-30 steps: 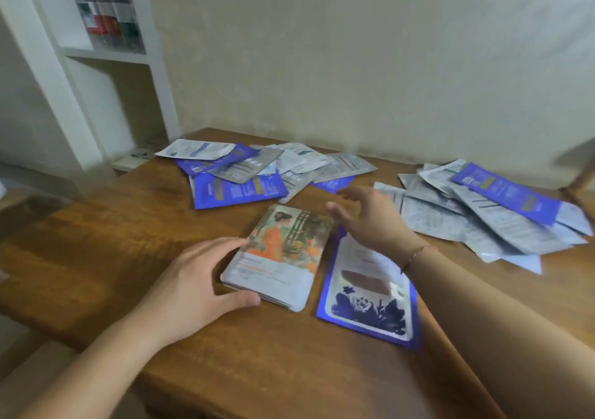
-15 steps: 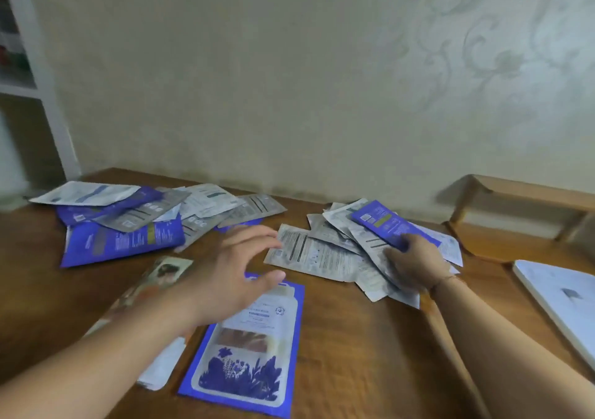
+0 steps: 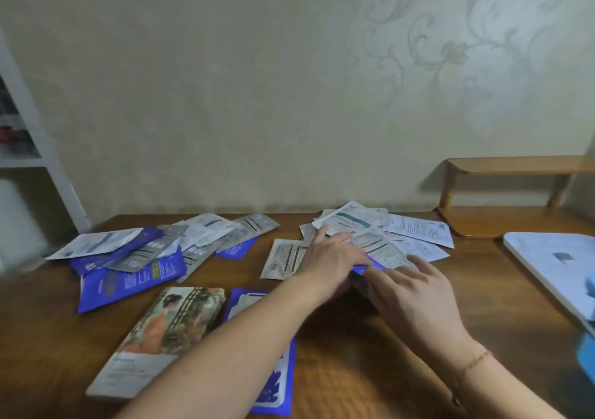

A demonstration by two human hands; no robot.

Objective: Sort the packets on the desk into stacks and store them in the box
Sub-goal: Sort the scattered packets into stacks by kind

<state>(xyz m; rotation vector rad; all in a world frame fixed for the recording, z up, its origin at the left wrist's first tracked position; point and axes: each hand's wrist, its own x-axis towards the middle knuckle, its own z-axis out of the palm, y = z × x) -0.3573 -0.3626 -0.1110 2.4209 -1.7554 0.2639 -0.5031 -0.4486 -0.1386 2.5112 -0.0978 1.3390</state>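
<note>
step: pull blue packet [image 3: 367, 268] from pile | left hand [image 3: 331, 260] flat, released, atop it | right hand [image 3: 415, 293] released, just beside | advice: pin neighbours, slide slowly

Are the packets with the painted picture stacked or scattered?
Stacked: the painted packets form one neat pile near the desk's front edge.

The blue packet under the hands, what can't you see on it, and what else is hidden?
Head view only:
- Dark blue flat packet: mostly covered by the left hand and right hand; print and grip unreadable.
- Blue-bordered white packet: left forearm hides its middle.
- White flat box: cut off by the right edge.
- Packet print: too blurred.
</note>
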